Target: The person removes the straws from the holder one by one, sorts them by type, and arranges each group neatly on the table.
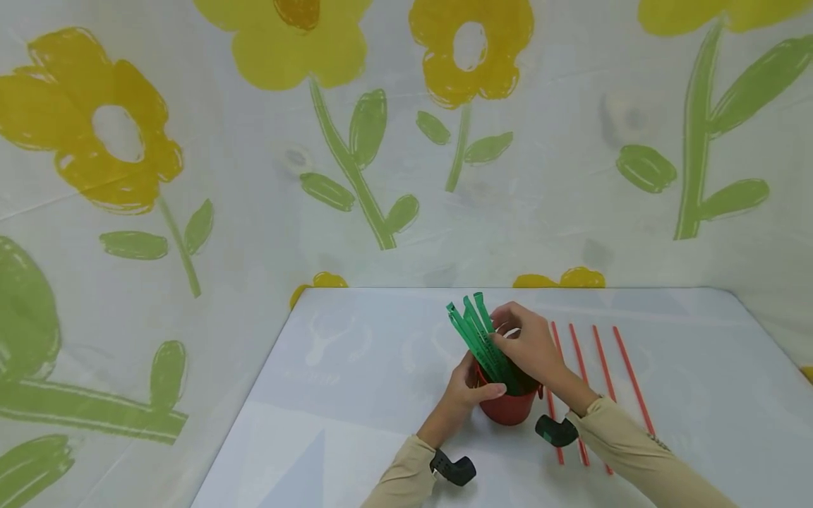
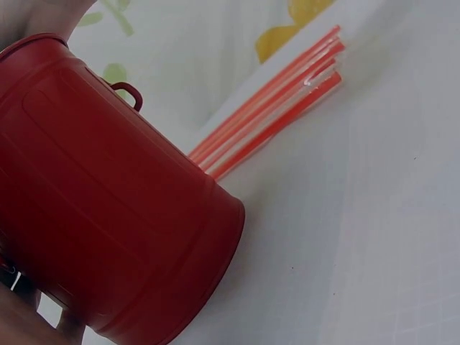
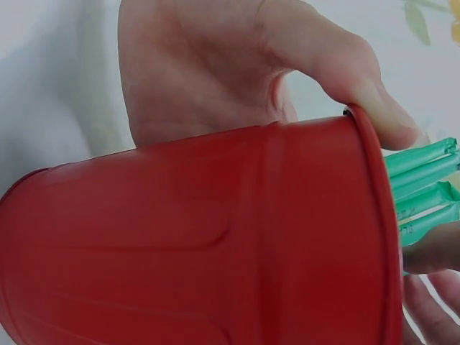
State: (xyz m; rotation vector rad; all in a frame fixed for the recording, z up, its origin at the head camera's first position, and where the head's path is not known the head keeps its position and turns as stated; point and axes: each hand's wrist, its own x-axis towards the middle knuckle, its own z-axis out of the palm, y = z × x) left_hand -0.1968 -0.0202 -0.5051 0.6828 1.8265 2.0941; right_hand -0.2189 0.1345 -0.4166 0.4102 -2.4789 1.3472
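A small red metal bucket [image 1: 506,409] stands on the table, and several long green stick packets [image 1: 476,339] with dark print lean out of it to the left. My left hand [image 1: 460,395] grips the bucket at its left side, thumb over the rim, as the right wrist view also shows with the left hand [image 3: 208,65] against the wall. Over the bucket's mouth, my right hand [image 1: 527,342] has curled fingers and pinches the rightmost green packet; part of that contact is hidden. The bucket [image 2: 108,194] fills much of the left wrist view.
Several thin red straws [image 1: 629,367] lie in a spaced row to the bucket's right, partly under my right forearm. Clear wrapping shows at the ends of the straws [image 2: 287,100]. A flower-print cloth [image 1: 540,176] hangs behind the white table [image 1: 330,416].
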